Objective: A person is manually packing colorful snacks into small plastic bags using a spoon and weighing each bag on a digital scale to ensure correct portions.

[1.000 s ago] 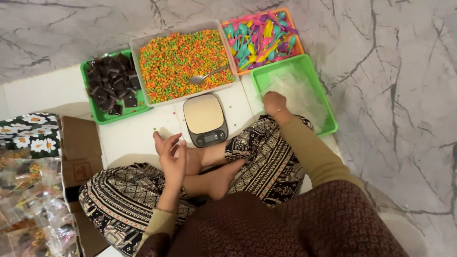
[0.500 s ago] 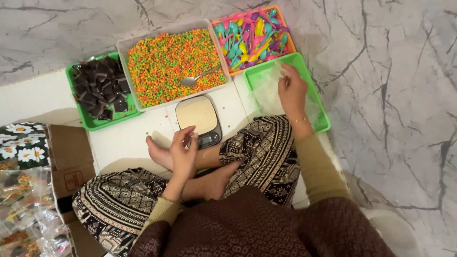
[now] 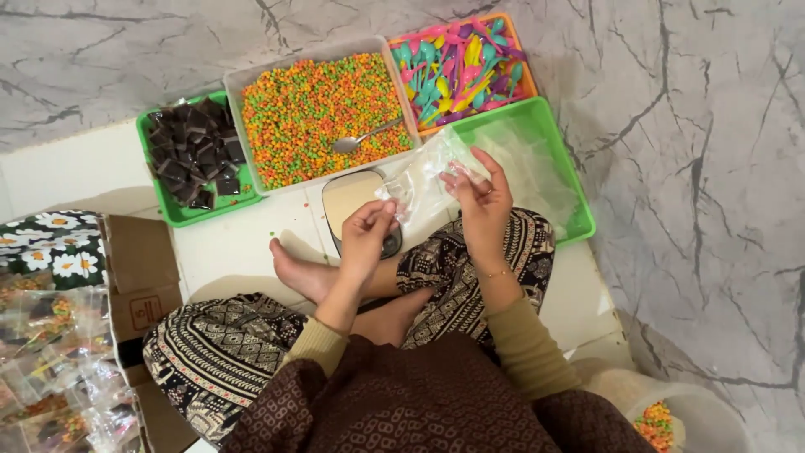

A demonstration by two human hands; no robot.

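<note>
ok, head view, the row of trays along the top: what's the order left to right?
Green tray of dark brown square pieces → clear tray of orange and green pellets with a metal spoon → orange tray of coloured plastic spoons.

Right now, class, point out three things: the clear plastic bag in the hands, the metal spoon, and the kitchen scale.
clear plastic bag (image 3: 423, 180), head view, crinkled middle.
metal spoon (image 3: 345, 145), head view, its bowl.
kitchen scale (image 3: 345, 197), head view, bare weighing plate.
</note>
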